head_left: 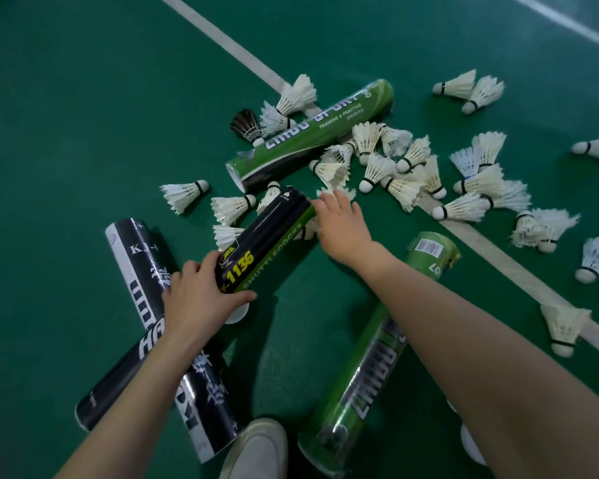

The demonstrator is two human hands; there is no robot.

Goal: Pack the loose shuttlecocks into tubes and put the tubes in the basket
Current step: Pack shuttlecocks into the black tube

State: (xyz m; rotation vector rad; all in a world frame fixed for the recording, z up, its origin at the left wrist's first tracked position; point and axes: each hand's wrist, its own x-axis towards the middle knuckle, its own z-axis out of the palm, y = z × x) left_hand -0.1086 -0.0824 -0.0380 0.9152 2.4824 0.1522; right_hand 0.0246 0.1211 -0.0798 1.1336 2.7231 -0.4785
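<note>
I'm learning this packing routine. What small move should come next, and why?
Probably close the right hand on the white shuttlecock at its fingertips and feed it into the black tube: the left hand grips that tube with its far end right beside the shuttlecock.

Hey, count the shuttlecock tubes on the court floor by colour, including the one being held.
Green tubes: 2 (upper green tube, lower green tube)
Black tubes: 3 (black 1136 tube, black KI tube, black HA tube)
Total: 5 tubes
</note>
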